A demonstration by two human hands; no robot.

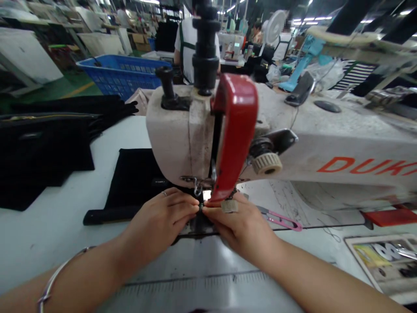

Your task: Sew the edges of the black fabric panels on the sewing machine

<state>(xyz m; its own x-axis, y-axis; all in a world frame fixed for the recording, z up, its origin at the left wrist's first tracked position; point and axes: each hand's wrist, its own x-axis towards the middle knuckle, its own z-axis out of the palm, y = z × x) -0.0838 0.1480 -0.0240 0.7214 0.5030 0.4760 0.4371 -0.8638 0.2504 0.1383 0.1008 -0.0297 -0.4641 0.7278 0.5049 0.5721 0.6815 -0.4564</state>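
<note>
A white sewing machine (pixel 171 134) with a red guard (pixel 239 117) stands in front of me, and both hands meet under its needle area. My left hand (pixel 166 215), with a ring and a bracelet, has its fingers pinched together at the edge of a black fabric piece (pixel 130 178). That fabric lies flat to the left of the machine head, its near edge folded or rolled. My right hand (pixel 243 219) is closed, thumb and forefinger tips almost touching the left ones; the machine's guard and knob partly cover it. What its fingertips grip is too small to make out.
Pink-handled thread snips (pixel 283 219) lie right of my right hand. Stacked black fabric (pixel 39 148) covers the table's left side. A blue basket (pixel 127 74) stands behind. At right is a tray (pixel 384 261) of small parts. A ruler scale (pixel 195 283) runs along the front. People work beyond.
</note>
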